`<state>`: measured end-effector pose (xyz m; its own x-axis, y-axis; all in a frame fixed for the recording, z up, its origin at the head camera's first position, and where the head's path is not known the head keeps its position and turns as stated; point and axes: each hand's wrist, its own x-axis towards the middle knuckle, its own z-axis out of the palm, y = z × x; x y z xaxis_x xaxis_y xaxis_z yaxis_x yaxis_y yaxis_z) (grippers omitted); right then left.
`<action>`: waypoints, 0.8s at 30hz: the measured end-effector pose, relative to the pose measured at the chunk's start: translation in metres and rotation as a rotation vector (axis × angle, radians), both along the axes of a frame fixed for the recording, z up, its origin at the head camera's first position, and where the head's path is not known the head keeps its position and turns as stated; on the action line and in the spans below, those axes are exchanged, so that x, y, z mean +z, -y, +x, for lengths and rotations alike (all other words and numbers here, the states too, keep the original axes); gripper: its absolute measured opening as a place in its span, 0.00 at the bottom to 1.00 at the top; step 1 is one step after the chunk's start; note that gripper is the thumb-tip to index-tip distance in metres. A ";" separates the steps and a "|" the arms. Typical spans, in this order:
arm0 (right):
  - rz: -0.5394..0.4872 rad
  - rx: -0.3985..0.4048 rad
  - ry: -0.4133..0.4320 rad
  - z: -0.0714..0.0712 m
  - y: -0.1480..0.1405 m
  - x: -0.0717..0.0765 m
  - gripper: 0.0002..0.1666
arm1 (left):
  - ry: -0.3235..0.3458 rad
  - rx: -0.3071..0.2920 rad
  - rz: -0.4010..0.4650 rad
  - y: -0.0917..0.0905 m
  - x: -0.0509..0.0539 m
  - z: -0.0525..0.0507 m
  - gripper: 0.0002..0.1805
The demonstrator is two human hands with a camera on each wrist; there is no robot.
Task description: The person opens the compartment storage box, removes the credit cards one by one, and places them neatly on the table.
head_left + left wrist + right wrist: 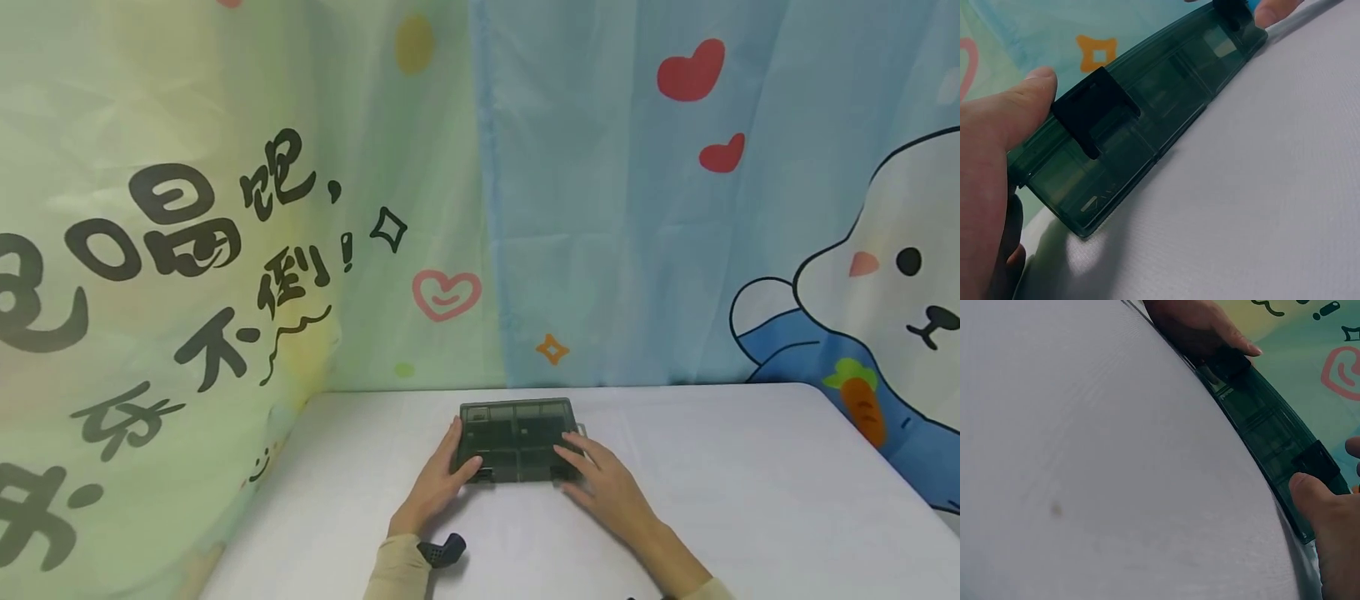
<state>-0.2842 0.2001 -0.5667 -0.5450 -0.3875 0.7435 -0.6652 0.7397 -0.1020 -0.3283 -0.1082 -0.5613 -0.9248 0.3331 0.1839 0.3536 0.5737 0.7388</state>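
Observation:
A dark green see-through plastic case [528, 433] with inner dividers lies flat on the white table, its lid down. Two black latches stand on its front side, the nearer one a black latch [1094, 109] in the left wrist view. My left hand [438, 477] grips the case's left end, with the thumb on the front upper edge by that latch. At the right end, my right hand [611, 490] has its fingers spread over the lid's edge. Its thumb [1310, 494] is by the other latch. What lies inside is too dim to tell.
A white cloth covers the table [750, 500]. Behind and to the left hangs a printed curtain [600, 208] with hearts, lettering and a cartoon animal. A dark band [442, 552] is on the left wrist.

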 end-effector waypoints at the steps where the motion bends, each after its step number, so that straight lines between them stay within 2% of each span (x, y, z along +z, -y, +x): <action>1: 0.008 0.005 -0.009 -0.001 0.000 0.000 0.42 | 0.001 0.003 -0.003 0.000 0.000 0.000 0.46; 6: 0.037 0.001 -0.013 -0.003 0.000 -0.001 0.40 | 0.007 0.021 -0.001 0.000 -0.001 0.001 0.46; 16: 0.105 -0.032 -0.015 -0.005 -0.002 -0.001 0.42 | 0.022 0.027 -0.011 -0.005 0.002 0.001 0.46; 20: 0.122 -0.042 -0.004 -0.004 0.001 0.001 0.41 | 0.014 0.043 -0.006 -0.005 0.005 0.002 0.46; 24: 0.126 -0.035 -0.027 -0.003 0.004 0.002 0.37 | 0.019 0.048 -0.013 -0.004 0.004 0.004 0.46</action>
<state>-0.2873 0.1963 -0.5650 -0.5400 -0.4599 0.7049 -0.6399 0.7684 0.0111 -0.3239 -0.1042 -0.5570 -0.9431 0.2900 0.1625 0.3113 0.5991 0.7376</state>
